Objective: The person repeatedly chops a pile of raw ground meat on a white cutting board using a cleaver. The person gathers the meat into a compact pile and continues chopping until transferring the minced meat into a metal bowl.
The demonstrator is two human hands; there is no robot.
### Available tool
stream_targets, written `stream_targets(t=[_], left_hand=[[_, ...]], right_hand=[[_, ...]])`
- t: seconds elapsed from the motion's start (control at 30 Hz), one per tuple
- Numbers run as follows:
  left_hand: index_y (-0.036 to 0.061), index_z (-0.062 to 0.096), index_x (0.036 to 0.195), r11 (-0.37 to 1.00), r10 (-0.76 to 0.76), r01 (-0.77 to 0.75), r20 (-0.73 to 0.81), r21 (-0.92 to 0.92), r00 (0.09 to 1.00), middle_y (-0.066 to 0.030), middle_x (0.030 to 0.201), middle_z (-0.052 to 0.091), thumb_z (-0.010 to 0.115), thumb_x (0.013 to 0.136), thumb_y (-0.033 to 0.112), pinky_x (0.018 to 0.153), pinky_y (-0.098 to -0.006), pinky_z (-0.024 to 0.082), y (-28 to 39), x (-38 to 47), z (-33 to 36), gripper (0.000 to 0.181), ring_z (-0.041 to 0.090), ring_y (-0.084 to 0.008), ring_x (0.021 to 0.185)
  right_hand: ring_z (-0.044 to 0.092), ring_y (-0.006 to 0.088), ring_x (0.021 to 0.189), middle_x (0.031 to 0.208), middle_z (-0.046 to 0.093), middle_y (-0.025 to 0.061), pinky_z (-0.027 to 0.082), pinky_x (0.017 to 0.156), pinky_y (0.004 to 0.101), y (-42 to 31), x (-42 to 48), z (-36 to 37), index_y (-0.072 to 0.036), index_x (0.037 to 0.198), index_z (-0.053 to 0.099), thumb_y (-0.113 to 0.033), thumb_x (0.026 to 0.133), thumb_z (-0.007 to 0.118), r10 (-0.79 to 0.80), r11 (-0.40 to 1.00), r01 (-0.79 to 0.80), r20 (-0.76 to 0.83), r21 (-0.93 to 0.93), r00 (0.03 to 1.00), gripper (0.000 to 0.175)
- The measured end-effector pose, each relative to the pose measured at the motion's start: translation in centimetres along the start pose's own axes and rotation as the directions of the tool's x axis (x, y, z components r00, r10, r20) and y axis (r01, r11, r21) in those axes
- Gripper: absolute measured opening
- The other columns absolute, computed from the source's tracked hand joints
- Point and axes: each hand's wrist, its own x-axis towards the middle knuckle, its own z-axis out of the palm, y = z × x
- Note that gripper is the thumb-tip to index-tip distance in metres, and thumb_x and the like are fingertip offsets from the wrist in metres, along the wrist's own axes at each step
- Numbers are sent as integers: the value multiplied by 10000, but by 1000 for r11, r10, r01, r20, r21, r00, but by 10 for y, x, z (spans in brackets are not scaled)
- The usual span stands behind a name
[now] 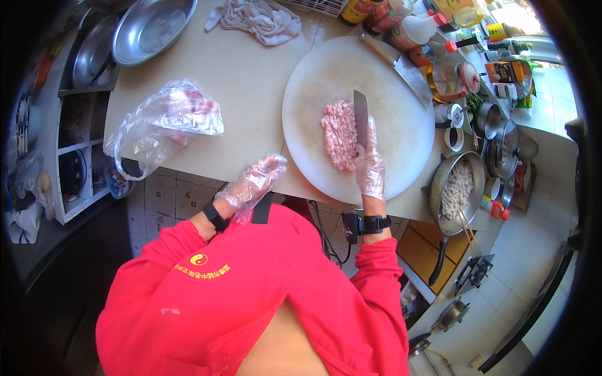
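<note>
My right hand (371, 171), in a clear plastic glove, grips a kitchen knife (360, 115) whose handle is hidden by the hand. Its blade points away from me along the right side of a patch of minced raw meat (339, 136). The meat lies on a round white cutting board (305, 84). My left hand (256, 176), also gloved in clear plastic, hovers near the counter's front edge, left of the board, and holds nothing that I can see. Beyond it to the left, a clear plastic bag (193, 113) with raw meat inside rests on the counter.
A cleaver (408, 75) lies on the board's upper right rim. At the right stands a frying pan (458, 188) with pale minced food and chopsticks (467, 229). Bottles (418, 30) crowd the back right. A metal basin (153, 30) and a cloth (258, 21) lie at the back.
</note>
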Motion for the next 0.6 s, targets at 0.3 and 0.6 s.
stream_targets(t=[0.3,0.6], left_hand=[[39,524,1328,1000,-4,4,4,5,1000,-13,1176,603,575,971,169,825,-224,454,-5,3,5,383,526,-64,914],[7,562,1262,995,-94,93,-28,-28,995,-121,1161,656,557,966,156,916,-291,474,-5,3,8,331,615,-183,1045]], right_hand=[[609,469,732,864,628,271,484,656,468,-2,-6,1,-266,1512,301,-19,922,523,208,943,-153,163,-295,965,677],[644,383,707,805,645,197,496,575,463,27,-39,-62,-172,1267,541,-164,918,605,-79,894,258,438,-367,896,355]])
